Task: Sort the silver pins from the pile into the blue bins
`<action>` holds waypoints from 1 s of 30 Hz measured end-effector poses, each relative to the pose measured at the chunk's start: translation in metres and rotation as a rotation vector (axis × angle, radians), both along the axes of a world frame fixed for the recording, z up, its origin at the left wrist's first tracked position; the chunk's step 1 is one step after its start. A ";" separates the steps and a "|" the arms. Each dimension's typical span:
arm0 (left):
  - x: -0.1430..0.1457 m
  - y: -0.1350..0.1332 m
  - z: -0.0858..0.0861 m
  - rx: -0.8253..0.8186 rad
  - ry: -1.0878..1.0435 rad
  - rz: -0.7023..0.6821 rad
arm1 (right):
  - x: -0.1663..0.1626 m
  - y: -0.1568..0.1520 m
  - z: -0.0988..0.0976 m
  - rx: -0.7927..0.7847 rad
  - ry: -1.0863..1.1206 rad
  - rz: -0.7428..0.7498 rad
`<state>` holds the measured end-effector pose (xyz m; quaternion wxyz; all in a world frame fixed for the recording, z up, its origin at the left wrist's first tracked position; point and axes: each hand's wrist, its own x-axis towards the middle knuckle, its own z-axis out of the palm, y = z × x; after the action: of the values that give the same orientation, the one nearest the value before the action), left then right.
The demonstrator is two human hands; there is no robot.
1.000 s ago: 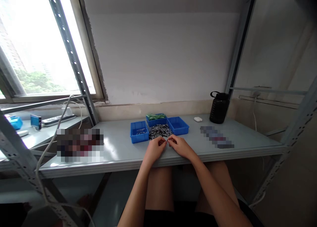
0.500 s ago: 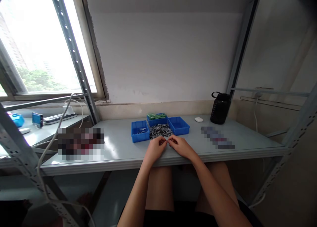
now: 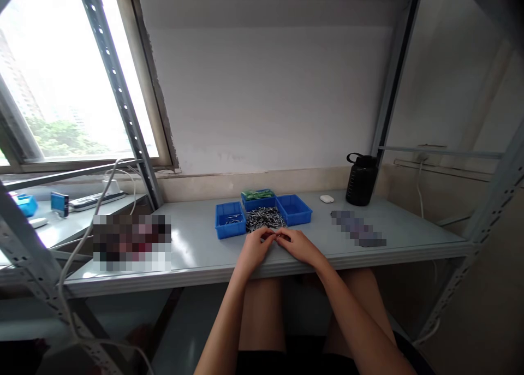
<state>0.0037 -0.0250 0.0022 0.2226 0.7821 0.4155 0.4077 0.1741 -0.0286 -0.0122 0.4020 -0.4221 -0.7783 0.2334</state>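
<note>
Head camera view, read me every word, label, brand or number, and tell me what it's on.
No text is readable.
Black cylindrical plastic bottle: pale side marks, too small to read.
Small blue rectangular screen: too small.
Left pixelated patch and right pixelated patch: unreadable.

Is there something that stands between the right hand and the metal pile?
Nothing visible does. The pile lies just beyond the right hand; the right bin stands beside the pile, not between.

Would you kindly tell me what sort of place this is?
Probably a small workshop, judging by the heap of thin metallic-looking pieces, the blue trays beside it and the perforated metal post.
</note>
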 end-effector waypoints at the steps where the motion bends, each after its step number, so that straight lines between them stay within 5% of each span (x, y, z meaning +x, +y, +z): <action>1: 0.000 0.000 0.000 0.006 -0.005 0.008 | 0.000 0.000 0.000 -0.002 -0.002 0.005; 30: 0.001 0.001 -0.002 -0.002 0.095 0.049 | 0.001 -0.002 0.002 -0.013 0.090 -0.073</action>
<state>0.0045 -0.0241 0.0006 0.1933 0.7898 0.4449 0.3753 0.1753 -0.0303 -0.0105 0.4421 -0.4418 -0.7420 0.2425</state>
